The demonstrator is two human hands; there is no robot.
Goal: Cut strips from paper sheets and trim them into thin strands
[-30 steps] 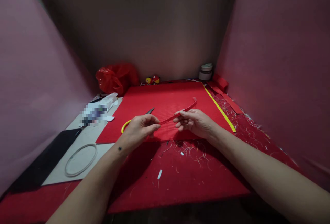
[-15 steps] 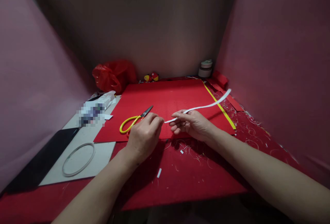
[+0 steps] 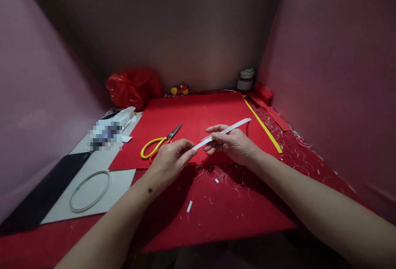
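Head view: left hand [image 3: 168, 159] pinches one end of a narrow white paper-like strip [image 3: 233, 126], right hand [image 3: 237, 143] lightly holds its middle, all above a red corrugated sheet [image 3: 192, 112]. Uneven pulling could crease it; a loosened right thumb may let it slip.

The left forearm [image 3: 114, 219] is showing bare to the point where the view is cutting it off, and is broadening smoothly from a narrower wrist. One small, dark, roundish mark [image 3: 150, 190] is standing out near that wrist; its nature is not reading clearly. The right forearm [image 3: 309, 197] is likewise appearing bare and is tapering evenly toward its wrist. The left hand [image 3: 170, 159] and right hand [image 3: 233, 142] are both presenting ungloved, with slender fingers.
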